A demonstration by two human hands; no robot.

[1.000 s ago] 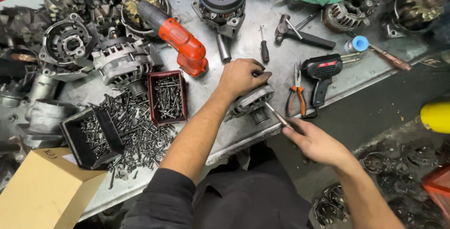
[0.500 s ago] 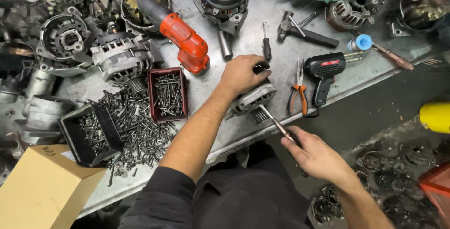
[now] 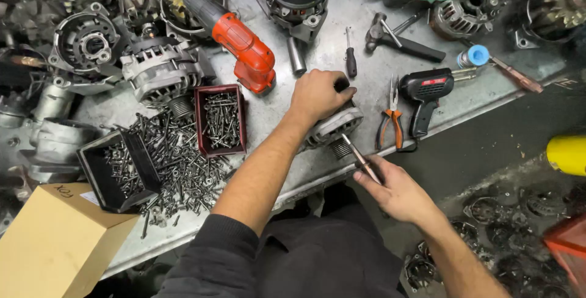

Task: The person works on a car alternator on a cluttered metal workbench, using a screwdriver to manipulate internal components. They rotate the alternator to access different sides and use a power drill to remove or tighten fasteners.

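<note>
My left hand [image 3: 317, 94] grips the top of a silver alternator [image 3: 332, 128] lying near the front edge of the metal bench [image 3: 317, 41]. My right hand [image 3: 397, 191] holds a thin metal tool [image 3: 360, 157] by its handle. The tool's tip points up and left at the alternator's side, next to its pulley. Both forearms reach in from the bottom of the view.
On the bench lie an orange power drill [image 3: 241, 41], a black soldering gun [image 3: 427, 90], orange-handled pliers [image 3: 390, 118], a screwdriver [image 3: 350, 57], a hammer [image 3: 397, 38] and other alternators [image 3: 162, 75]. A red tray [image 3: 220, 118] and a black tray [image 3: 119, 170] hold screws. A cardboard box [image 3: 58, 243] sits lower left.
My right hand has drawn slightly down and right while the tool's tip stays by the alternator. My left hand keeps its grip on the alternator.
</note>
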